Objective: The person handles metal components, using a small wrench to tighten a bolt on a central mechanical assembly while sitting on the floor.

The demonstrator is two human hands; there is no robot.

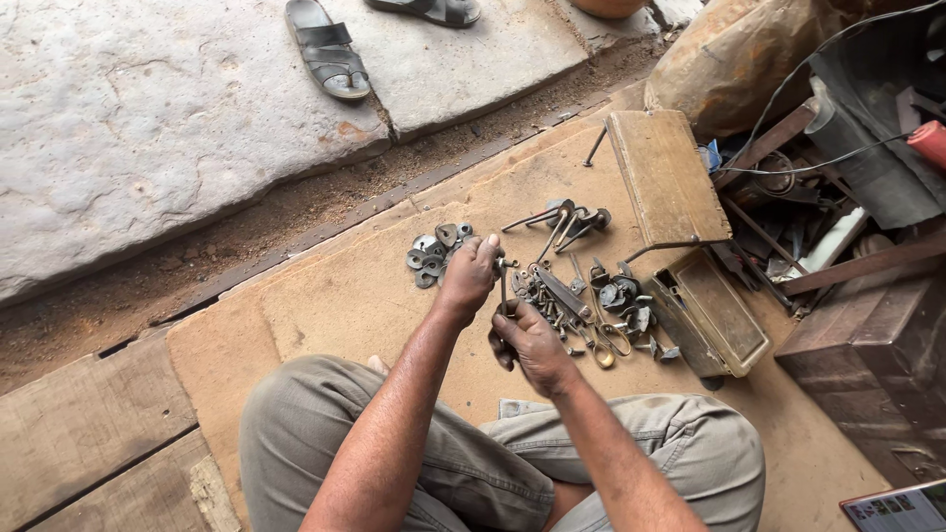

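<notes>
Both arms reach forward, left hand (469, 275) and right hand (532, 342) gripping (upright) a metal tool (504, 288).

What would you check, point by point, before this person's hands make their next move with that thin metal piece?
1. Right hand has the thin metal rod in its grip: ok.
2. Left hand steadies the rod's top end: ok, it looks so.
3. Loose metal parts lie within reach: ok.
4. Pile of washers sits apart from the hands: ok.
5. Open wooden box stands beside the parts: ok.
6. What the rod's top carries: cannot tell.
</notes>
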